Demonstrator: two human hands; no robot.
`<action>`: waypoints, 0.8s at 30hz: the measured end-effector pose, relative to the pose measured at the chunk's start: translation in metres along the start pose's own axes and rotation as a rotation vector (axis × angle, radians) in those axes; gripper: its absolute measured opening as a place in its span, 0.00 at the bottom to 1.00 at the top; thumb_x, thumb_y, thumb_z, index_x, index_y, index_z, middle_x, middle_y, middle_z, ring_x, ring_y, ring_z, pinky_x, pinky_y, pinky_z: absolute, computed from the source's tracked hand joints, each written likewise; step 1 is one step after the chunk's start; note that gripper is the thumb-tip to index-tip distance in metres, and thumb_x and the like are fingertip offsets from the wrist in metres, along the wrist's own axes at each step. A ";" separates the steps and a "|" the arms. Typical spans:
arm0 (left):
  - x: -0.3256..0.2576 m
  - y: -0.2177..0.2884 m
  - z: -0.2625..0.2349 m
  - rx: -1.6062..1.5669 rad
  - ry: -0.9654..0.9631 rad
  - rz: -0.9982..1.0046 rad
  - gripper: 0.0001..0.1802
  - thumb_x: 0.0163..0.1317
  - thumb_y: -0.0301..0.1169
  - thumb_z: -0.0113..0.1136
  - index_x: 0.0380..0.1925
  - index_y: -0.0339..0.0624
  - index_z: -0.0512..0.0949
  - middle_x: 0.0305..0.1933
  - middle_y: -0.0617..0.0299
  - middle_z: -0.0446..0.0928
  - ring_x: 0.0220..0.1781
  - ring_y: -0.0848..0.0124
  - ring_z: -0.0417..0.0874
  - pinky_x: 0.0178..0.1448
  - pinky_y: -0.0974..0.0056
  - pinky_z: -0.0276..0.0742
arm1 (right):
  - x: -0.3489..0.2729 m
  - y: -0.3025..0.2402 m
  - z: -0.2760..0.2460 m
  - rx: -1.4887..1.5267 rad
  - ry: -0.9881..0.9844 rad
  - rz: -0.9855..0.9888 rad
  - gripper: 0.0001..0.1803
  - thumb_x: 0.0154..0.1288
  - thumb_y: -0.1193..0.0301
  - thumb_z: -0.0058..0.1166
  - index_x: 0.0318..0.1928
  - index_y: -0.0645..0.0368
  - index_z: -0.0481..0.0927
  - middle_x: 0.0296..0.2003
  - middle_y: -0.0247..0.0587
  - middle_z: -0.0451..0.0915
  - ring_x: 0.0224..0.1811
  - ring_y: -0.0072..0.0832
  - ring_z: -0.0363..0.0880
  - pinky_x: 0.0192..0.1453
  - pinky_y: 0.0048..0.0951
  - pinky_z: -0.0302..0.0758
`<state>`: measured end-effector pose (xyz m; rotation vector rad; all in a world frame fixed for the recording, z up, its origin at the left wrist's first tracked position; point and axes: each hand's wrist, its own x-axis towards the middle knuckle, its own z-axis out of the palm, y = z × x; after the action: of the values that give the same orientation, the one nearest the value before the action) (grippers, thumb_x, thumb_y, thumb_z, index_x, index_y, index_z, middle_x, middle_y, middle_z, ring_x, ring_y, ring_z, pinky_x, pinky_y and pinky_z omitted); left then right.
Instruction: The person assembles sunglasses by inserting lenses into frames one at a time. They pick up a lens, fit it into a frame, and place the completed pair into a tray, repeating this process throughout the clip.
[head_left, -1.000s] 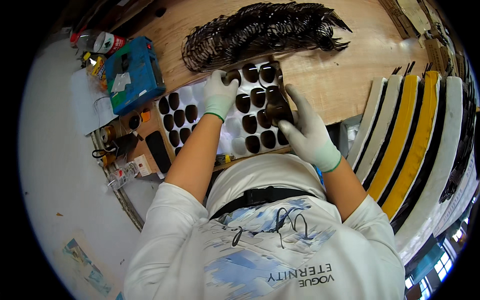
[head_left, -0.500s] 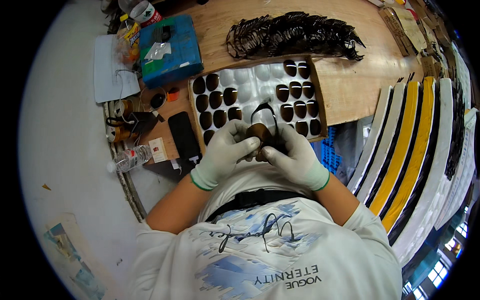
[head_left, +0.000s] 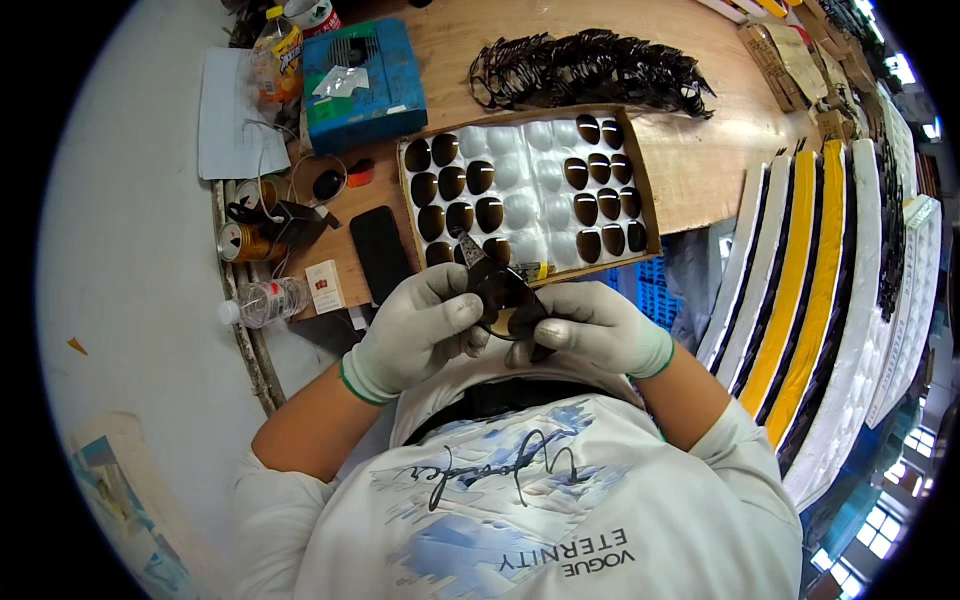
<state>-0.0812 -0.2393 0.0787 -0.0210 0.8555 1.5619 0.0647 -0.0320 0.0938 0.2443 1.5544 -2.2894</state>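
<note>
A pair of dark sunglasses (head_left: pixel 503 292) is held between my two gloved hands, in front of my waist. The glasses are tilted, with one end pointing up and left toward the tray. My left hand (head_left: pixel 418 325), in a white glove with a green cuff, grips the left side with its thumb on top. My right hand (head_left: pixel 598 330), gloved alike, pinches the lower right part. Whether both lenses are seated cannot be told. Just beyond lies a shallow cardboard tray (head_left: pixel 643 180) with rows of brown lenses (head_left: pixel 451 181) in white moulded pockets, some pockets bare.
Behind the tray lies a heap of dark glasses frames (head_left: pixel 590 70). A blue box (head_left: pixel 362 90), a phone (head_left: pixel 380 253) and a clear bottle (head_left: pixel 265 302) are at the left. Long white and yellow strips (head_left: pixel 815 300) stand at the right, beside a blue crate (head_left: pixel 650 290).
The sunglasses have been turned in my hands: the loop that stood up between them now tilts to the upper left. My hands have moved slightly apart and toward me. The view has shifted a little.
</note>
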 end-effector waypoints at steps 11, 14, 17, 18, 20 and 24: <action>-0.008 -0.007 0.014 0.090 -0.068 0.173 0.12 0.70 0.30 0.60 0.50 0.35 0.76 0.44 0.60 0.80 0.42 0.75 0.81 0.48 0.69 0.79 | -0.015 -0.014 0.005 -0.190 0.037 -0.070 0.12 0.77 0.69 0.48 0.48 0.66 0.78 0.36 0.36 0.81 0.40 0.22 0.77 0.49 0.28 0.76; -0.005 -0.011 0.017 0.105 -0.042 0.238 0.11 0.71 0.30 0.60 0.48 0.36 0.77 0.43 0.62 0.80 0.41 0.77 0.79 0.47 0.70 0.77 | -0.019 -0.017 0.017 -0.360 0.138 -0.132 0.11 0.76 0.71 0.48 0.48 0.67 0.78 0.33 0.40 0.82 0.35 0.27 0.80 0.44 0.30 0.77; -0.002 -0.014 0.023 0.218 0.084 0.272 0.10 0.70 0.30 0.61 0.45 0.34 0.78 0.39 0.65 0.80 0.40 0.78 0.78 0.46 0.70 0.77 | -0.020 -0.011 0.028 -0.499 0.257 -0.208 0.10 0.73 0.73 0.50 0.48 0.67 0.78 0.30 0.47 0.83 0.30 0.38 0.82 0.39 0.34 0.78; -0.002 -0.013 0.026 0.254 0.117 0.273 0.09 0.70 0.29 0.61 0.43 0.34 0.79 0.38 0.66 0.79 0.39 0.79 0.77 0.45 0.71 0.76 | -0.020 -0.011 0.031 -0.528 0.287 -0.212 0.10 0.72 0.74 0.52 0.47 0.66 0.78 0.30 0.48 0.82 0.30 0.40 0.82 0.39 0.35 0.78; -0.002 -0.012 0.032 0.321 0.183 0.276 0.07 0.69 0.28 0.61 0.38 0.34 0.79 0.35 0.68 0.78 0.36 0.81 0.75 0.43 0.72 0.74 | -0.019 -0.010 0.031 -0.624 0.303 -0.274 0.09 0.69 0.74 0.54 0.47 0.66 0.79 0.29 0.50 0.81 0.30 0.44 0.82 0.38 0.37 0.78; 0.000 -0.011 0.031 0.523 0.180 0.397 0.06 0.65 0.26 0.61 0.29 0.36 0.77 0.31 0.70 0.74 0.32 0.83 0.67 0.36 0.72 0.63 | -0.006 -0.001 0.021 -0.854 0.305 -0.446 0.10 0.65 0.75 0.59 0.45 0.64 0.79 0.27 0.52 0.79 0.30 0.51 0.81 0.35 0.42 0.77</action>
<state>-0.0575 -0.2245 0.0955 0.4121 1.4578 1.6682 0.0706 -0.0495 0.1045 0.0085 2.8041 -1.6663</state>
